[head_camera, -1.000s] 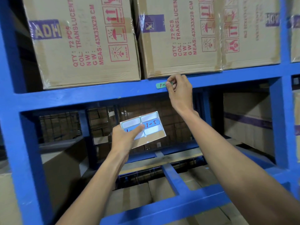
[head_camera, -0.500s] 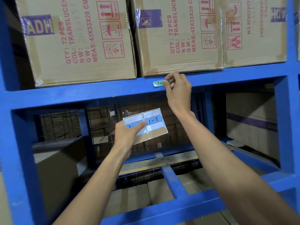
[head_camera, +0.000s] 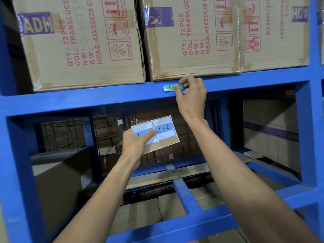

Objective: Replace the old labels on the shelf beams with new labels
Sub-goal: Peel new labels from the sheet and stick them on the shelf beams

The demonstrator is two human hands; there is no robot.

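Note:
A small green label [head_camera: 168, 88] with red writing is stuck on the front of the blue shelf beam [head_camera: 105, 97]. My right hand [head_camera: 192, 95] pinches the label's right end between thumb and forefinger; that end looks lifted off the beam. Below the beam, my left hand [head_camera: 135, 145] holds up a sheet of labels [head_camera: 163, 133], thumb pressed across its face. One blue label on the sheet reads "1-5"; another blue one is partly under my thumb.
Three cardboard boxes [head_camera: 84, 42] [head_camera: 191, 39] [head_camera: 273, 32] stand on the beam, right above the label. Blue uprights [head_camera: 310, 102] frame the bay. More cartons [head_camera: 270, 134] and a wire mesh back sit on the lower shelf.
My right hand has stayed on the green label's right end, whose tip now curls away from the beam. The left hand with the sheet has barely shifted.

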